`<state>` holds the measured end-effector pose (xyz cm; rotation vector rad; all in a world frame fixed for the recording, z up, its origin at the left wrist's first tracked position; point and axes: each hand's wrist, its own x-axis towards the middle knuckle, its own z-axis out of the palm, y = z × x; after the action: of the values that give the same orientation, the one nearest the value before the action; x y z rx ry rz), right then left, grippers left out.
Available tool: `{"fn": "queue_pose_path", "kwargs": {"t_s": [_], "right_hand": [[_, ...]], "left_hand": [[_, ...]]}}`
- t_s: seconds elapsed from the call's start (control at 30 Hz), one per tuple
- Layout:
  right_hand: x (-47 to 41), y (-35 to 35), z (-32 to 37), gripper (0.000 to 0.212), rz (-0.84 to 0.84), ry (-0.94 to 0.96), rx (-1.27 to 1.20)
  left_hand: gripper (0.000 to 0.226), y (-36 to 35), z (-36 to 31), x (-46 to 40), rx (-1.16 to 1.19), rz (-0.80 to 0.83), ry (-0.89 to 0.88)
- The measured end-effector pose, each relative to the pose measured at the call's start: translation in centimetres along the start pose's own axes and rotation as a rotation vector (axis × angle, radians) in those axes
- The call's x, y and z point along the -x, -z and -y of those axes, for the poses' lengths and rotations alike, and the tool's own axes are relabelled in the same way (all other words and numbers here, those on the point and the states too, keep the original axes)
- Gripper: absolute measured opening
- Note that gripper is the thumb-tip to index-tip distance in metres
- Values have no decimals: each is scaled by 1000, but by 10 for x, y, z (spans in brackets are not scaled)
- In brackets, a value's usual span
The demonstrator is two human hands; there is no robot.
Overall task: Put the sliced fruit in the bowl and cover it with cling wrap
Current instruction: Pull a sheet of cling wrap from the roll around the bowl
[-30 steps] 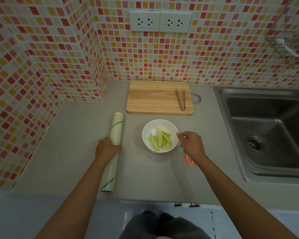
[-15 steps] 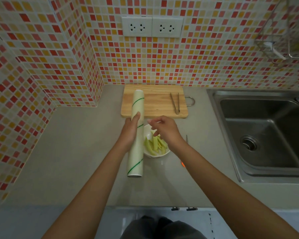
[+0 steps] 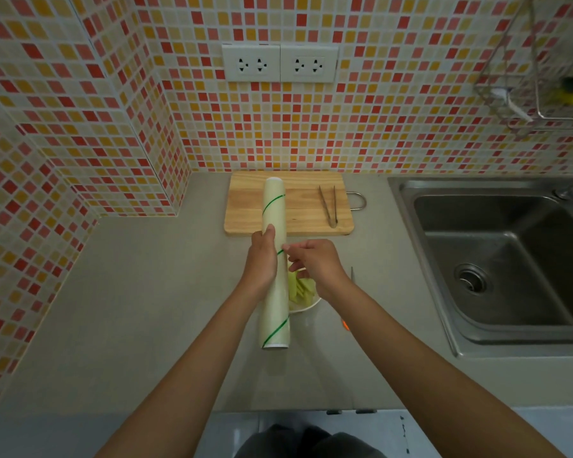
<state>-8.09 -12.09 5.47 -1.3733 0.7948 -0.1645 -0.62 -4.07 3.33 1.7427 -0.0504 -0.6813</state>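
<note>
My left hand (image 3: 262,261) grips the white cling wrap roll (image 3: 273,206) with green stripes around its middle, holding it lengthwise above the counter. The roll hides the left side of the white bowl (image 3: 306,305), where pale green fruit slices (image 3: 300,287) lie. My right hand (image 3: 315,264) hovers over the bowl with thumb and fingertips pinched at the roll's right side; whether film sits between them is too fine to tell.
A wooden cutting board (image 3: 305,206) with metal tongs (image 3: 328,206) lies behind the bowl. Orange-handled scissors (image 3: 348,299) peek out right of my right wrist. A steel sink (image 3: 497,259) fills the right side. Tiled walls close the back and left.
The left hand lifted the roll off the counter and carried it right, over the bowl. The right hand left the bowl's rim and moved up to the roll.
</note>
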Motion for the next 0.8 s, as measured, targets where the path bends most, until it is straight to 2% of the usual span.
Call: {"fn": "queue_pose_path", "kwargs": {"t_s": [0.13, 0.3, 0.8], "right_hand": [[3, -1, -3, 16, 27, -52, -27], [5, 0, -4, 16, 11, -72, -45], [11, 9, -12, 13, 67, -130, -101]], "left_hand": [[41, 1, 3, -5, -33, -54, -44], [49, 2, 5, -6, -116, -68, -65], [46, 3, 7, 4, -196, -46, -104]]}}
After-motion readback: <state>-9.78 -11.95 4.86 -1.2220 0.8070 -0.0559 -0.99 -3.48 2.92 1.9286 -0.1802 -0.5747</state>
